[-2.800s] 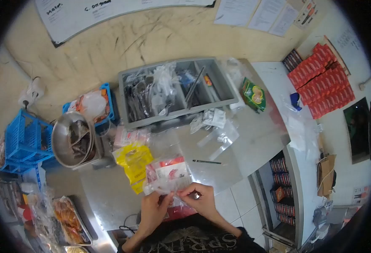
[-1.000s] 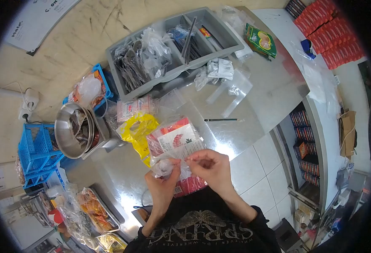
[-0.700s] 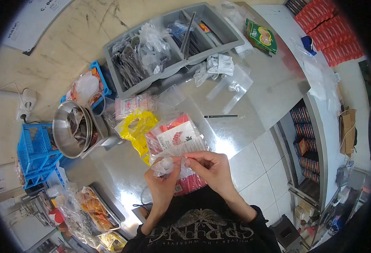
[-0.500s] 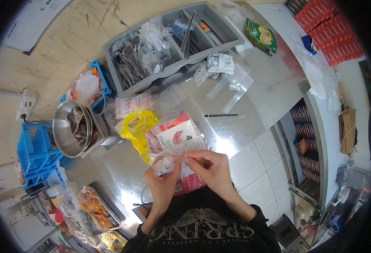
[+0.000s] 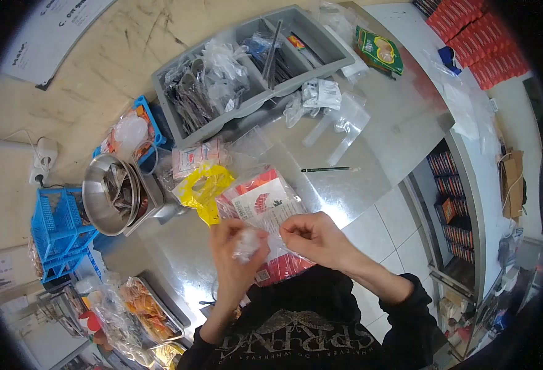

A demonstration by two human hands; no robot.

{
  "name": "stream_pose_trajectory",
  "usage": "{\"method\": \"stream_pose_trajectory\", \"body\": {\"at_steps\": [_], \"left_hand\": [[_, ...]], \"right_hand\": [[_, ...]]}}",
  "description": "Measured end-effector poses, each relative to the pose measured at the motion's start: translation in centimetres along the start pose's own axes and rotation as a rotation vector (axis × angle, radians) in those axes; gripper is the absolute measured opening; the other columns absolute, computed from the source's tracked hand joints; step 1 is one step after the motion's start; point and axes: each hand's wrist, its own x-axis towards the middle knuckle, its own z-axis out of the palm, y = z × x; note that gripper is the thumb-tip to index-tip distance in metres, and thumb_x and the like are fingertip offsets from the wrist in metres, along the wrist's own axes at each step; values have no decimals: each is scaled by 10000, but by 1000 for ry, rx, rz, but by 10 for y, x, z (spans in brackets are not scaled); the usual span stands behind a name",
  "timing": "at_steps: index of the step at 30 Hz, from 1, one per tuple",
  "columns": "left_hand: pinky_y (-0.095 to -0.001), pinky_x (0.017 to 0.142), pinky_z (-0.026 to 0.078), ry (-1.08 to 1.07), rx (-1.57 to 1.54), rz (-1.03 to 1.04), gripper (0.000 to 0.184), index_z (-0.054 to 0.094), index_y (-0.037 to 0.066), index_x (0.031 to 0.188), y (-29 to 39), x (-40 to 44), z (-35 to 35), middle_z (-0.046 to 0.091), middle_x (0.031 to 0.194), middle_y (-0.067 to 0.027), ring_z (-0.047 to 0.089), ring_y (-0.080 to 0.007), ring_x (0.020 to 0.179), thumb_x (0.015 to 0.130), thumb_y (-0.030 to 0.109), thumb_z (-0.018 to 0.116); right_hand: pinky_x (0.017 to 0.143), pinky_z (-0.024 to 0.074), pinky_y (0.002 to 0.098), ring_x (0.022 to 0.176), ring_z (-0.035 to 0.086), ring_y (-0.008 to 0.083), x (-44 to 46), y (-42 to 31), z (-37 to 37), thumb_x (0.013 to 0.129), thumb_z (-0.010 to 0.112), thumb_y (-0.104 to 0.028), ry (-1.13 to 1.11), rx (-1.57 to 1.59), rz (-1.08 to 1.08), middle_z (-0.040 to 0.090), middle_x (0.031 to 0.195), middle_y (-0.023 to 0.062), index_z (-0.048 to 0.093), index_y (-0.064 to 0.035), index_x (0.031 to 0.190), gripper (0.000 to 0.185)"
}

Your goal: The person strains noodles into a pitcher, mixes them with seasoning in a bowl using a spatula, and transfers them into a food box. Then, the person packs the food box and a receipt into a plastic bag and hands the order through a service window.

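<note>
My left hand (image 5: 231,259) is closed around a small crumpled wad of clear plastic (image 5: 245,245), which looks blurred. A short gap to the right, my right hand (image 5: 314,235) has thumb and fingers pinched together; anything between them is too small to make out. Both hands hover over a clear-wrapped red and white packet (image 5: 260,196) lying on the metal table near my body. Beside that packet's upper left lies a yellow plastic bag (image 5: 205,190), with a pink and white packet (image 5: 194,159) behind it.
A grey divided tray (image 5: 228,117) of wrapped cutlery stands at the back. Steel bowls (image 5: 102,203) and blue baskets (image 5: 58,225) are at the left. A dark pen (image 5: 325,169) lies on the table (image 5: 382,154), with a green packet (image 5: 379,50) at the far right corner.
My hands have come apart: the right has moved to the right, while the left keeps the plastic wad. The view has shifted slightly.
</note>
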Motion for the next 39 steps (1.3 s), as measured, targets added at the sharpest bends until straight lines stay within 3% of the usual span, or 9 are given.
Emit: {"method": "stream_pose_trajectory", "body": {"at_steps": [2, 6, 9, 10, 12, 14, 17, 20, 39], "left_hand": [[-319, 803, 414, -9, 128, 44, 125, 644, 14, 785, -7, -1, 0, 522, 910, -44, 492, -153, 872, 670, -10, 687], [-335, 811, 394, 50, 7, -71, 237, 628, 52, 865, -22, -10, 15, 476, 983, -77, 460, -213, 934, 638, 55, 700], [-338, 845, 396, 181, -384, -350, 281, 583, 40, 982, -28, -22, 29, 471, 1078, -94, 457, -218, 1016, 724, 133, 644], [-339, 859, 401, 189, -497, -508, 294, 562, 25, 1027, -41, -35, 33, 478, 1101, -97, 463, -212, 1038, 773, 168, 604], [-343, 867, 412, 68, -468, -746, 315, 540, 7, 1063, -71, -63, 30, 497, 1095, -99, 481, -210, 1040, 831, 219, 546], [-385, 889, 439, 39, -642, -880, 604, 383, 4, 1246, -71, -72, 29, 506, 1166, -156, 519, -283, 1047, 841, 448, 444], [-340, 751, 472, 191, -680, -757, 487, 529, -16, 1056, -71, -81, 27, 594, 904, -84, 577, -197, 852, 898, 398, 328], [-356, 796, 448, -2, -506, -745, 560, 496, -5, 1115, -96, -96, 2, 564, 1026, -111, 544, -216, 936, 874, 473, 332], [-392, 902, 385, -64, -355, -760, 593, 417, 23, 1234, -134, -133, -18, 459, 1202, -147, 452, -254, 1101, 844, 469, 410]], "right_hand": [[419, 413, 211, 481, 553, 99, -17, -35, -20, 776, 627, -90, -41, 335, 175, 561, 587, 49, 590, -3, 709, 117], [421, 408, 208, 472, 542, 108, -56, -29, -63, 819, 579, -87, 72, 671, -397, 598, 667, 89, 591, 1, 829, 89], [706, 482, 282, 788, 620, 184, -35, 51, -46, 770, 658, -89, 285, 67, -356, 635, 869, 93, 610, -38, 921, 166], [904, 393, 341, 1041, 541, 218, -35, 64, -27, 729, 703, -88, 249, 125, -248, 601, 1062, 77, 634, -81, 916, 199], [934, 364, 400, 1129, 484, 299, -40, 79, 14, 686, 723, -112, 347, -144, -410, 553, 1155, 86, 686, -128, 835, 155], [930, 361, 403, 1127, 485, 300, -44, 91, 34, 656, 740, -107, 382, -95, -450, 551, 1163, 76, 697, -148, 834, 188], [889, 385, 359, 1092, 504, 244, -47, 112, 56, 621, 767, -84, 434, -32, -555, 560, 1119, 29, 709, -212, 867, 283], [827, 411, 239, 1014, 517, 144, -47, 119, 71, 679, 750, -97, 533, -59, -712, 553, 997, -30, 703, -262, 909, 287], [816, 411, 235, 995, 530, 150, -44, 127, 87, 623, 789, -105, 508, -73, -828, 539, 1016, -17, 697, -230, 937, 351]]}}
